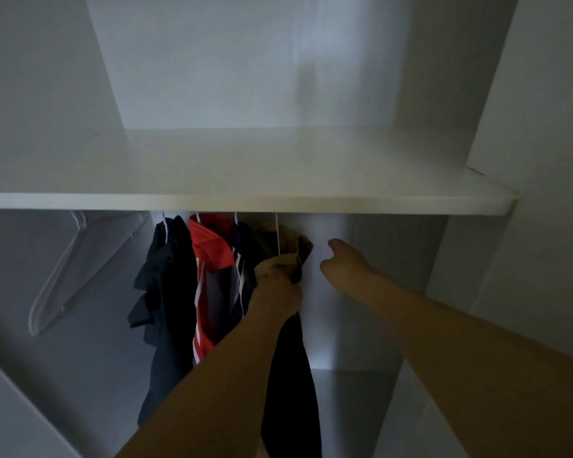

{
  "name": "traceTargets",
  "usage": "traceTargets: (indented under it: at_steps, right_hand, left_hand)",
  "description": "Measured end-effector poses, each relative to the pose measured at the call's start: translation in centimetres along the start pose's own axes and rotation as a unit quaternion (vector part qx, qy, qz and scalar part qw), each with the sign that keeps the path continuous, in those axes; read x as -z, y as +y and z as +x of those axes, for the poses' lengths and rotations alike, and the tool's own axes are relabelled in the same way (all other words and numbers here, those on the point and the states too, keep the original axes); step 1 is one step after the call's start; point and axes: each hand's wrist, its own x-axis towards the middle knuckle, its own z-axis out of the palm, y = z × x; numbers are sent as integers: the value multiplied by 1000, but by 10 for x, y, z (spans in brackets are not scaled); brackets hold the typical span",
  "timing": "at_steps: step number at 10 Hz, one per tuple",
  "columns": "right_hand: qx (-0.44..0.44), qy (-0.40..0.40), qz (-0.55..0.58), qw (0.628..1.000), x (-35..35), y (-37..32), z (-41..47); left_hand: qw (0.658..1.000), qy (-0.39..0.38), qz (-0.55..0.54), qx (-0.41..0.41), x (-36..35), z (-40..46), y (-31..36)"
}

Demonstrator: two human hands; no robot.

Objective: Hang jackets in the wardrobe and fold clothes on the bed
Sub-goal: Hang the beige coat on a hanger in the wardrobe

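Observation:
I look into a white wardrobe, under its shelf. Several garments hang there on white hangers: a dark navy one at the left, a red jacket with white stripes, and a dark jacket with a tan lining at the right. My left hand grips the tan collar of that rightmost jacket, just below its hanger hook. My right hand hovers to the right of the jacket, fingers loosely curled, holding nothing. The rail is hidden behind the shelf edge.
An empty white hanger hangs at the left of the compartment. The wardrobe's side panel rises at the right. Free hanging room lies to the right of the jackets, in front of the pale back wall.

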Motion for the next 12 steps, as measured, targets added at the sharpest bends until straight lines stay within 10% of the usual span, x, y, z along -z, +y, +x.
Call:
traceTargets:
  at_steps: [1,6,12]
  right_hand:
    - [22,-10,-30,999,12,-7,-35]
    - [-10,135,-80,988,70,-23,-248]
    - [-329,336,-118,874,5,-28,-632]
  left_hand:
    - [982,15,148,-117,36,-37,11]
    - [906,94,149,-385,100,-165,19]
    - [707,-30,77,-702,51,-452,48]
